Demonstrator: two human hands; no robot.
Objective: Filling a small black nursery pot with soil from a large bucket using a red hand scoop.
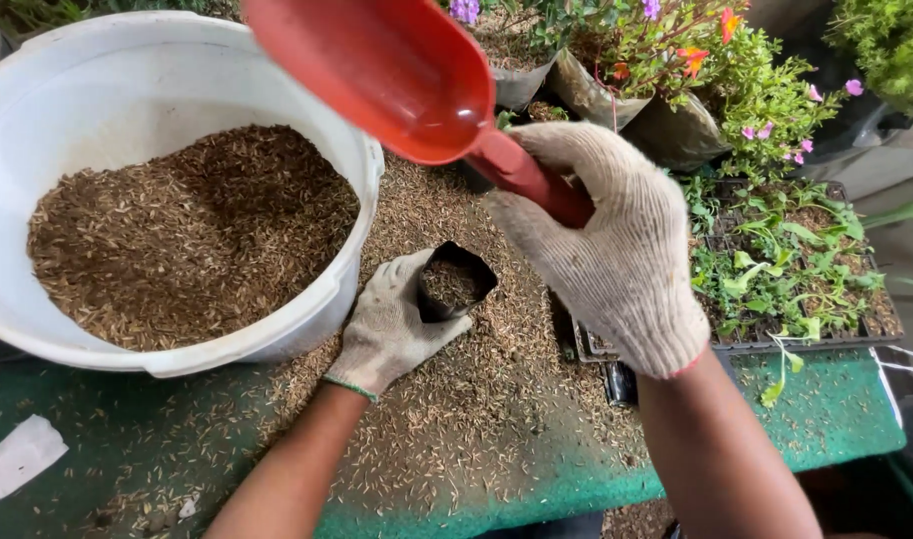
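Left hand (pixel 391 329), gloved, wrapped around a small black bag (pixel 454 282), fingers curled about its side, mouth held open and facing up; husk already inside, level below the rim. Bag resting low on the mat (pixel 836 409), just right of the tub (pixel 177 190) and near its wall.

Right hand (pixel 616 245), gloved too, closed tight on the handle of the red scoop (pixel 396 75). Scoop raised well above the bag, up and to the left of it, over the tub's right edge. Long axis running from the fist at lower right up to the bowl at upper left; bowl looks empty, hollow side turned toward the camera. Bag directly below and slightly left of the right fist, so nearer the left hand, which already has it.

White tub wide and round, part filled with brown husk (pixel 192 235). More husk strewn over the green mat around the bag.

At right, a black seedling tray (pixel 776 269) of green plants; behind it, dark plant bags (pixel 666 125) with pink, purple and orange flowers. At lower left, a flat white scrap (pixel 17 461) on the mat. No labels or signs legible.
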